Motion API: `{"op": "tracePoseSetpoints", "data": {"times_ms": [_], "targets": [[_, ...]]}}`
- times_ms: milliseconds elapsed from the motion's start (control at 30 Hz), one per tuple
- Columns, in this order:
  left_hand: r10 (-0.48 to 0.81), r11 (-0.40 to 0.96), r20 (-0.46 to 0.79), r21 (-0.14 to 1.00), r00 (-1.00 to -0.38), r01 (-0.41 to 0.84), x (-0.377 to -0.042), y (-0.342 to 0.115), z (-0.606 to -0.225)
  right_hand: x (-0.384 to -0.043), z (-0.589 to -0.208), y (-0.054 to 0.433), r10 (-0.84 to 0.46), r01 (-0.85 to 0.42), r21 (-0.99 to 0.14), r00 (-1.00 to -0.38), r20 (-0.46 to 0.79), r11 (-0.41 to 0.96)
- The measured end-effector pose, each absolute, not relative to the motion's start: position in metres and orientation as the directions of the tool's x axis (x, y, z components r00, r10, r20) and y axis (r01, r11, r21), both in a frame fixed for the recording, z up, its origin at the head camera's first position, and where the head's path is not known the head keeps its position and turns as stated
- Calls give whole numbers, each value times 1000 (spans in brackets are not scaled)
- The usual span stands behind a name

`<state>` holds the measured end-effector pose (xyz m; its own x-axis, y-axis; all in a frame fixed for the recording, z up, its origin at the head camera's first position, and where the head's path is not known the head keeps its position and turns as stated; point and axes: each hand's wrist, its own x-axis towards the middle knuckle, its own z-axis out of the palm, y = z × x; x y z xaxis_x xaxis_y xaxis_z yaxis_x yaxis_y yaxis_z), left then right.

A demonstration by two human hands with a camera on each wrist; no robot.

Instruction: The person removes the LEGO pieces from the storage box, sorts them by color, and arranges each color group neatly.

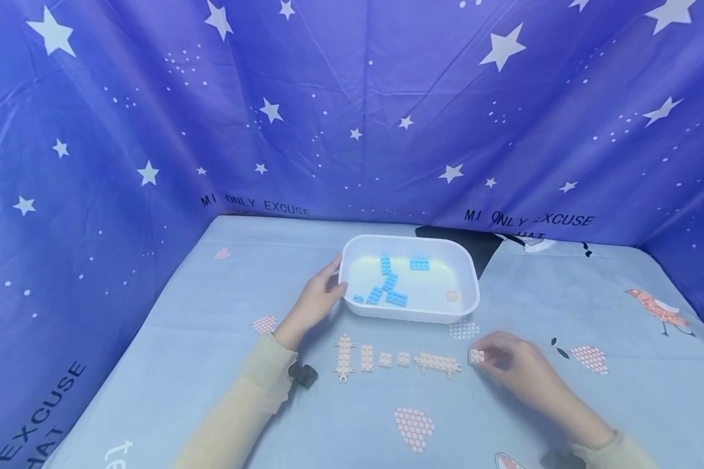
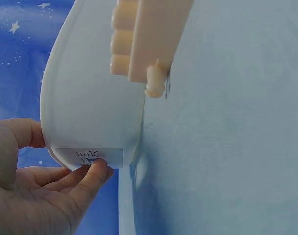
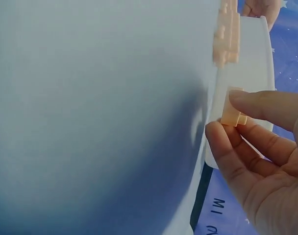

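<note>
A white plastic tub (image 1: 410,316) stands on the table, and my left hand (image 1: 317,296) holds its left end. In the left wrist view the thumb is at the rim and the fingers lie against the outside, over a label (image 2: 114,157). My right hand (image 1: 513,361) pinches a small pale pink brick (image 3: 231,112) between thumb and fingers, close over the table in front of the tub. To its left runs a row of pale pieces: a long piece with side pegs (image 1: 438,363), two small bricks (image 1: 403,359), a longer brick (image 1: 367,358) and another pegged piece (image 1: 344,358).
Inside the tub lie several blue bricks (image 1: 396,298) and one pale pink brick (image 1: 452,295). A light blue printed cloth (image 1: 211,352) covers the table. Purple star-patterned curtains (image 1: 328,98) hang behind it and at both sides.
</note>
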<state>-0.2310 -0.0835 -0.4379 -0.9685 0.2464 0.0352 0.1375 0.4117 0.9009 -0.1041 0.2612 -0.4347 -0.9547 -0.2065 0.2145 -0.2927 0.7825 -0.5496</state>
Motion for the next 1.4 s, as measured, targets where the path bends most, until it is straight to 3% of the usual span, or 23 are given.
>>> {"op": "tracePoseSetpoints", "data": {"times_ms": [1400], "targets": [[255, 410, 43, 900, -966, 149, -232, -83, -440, -103, -442, 268, -212, -226, -549, -973, 91, 805]]}}
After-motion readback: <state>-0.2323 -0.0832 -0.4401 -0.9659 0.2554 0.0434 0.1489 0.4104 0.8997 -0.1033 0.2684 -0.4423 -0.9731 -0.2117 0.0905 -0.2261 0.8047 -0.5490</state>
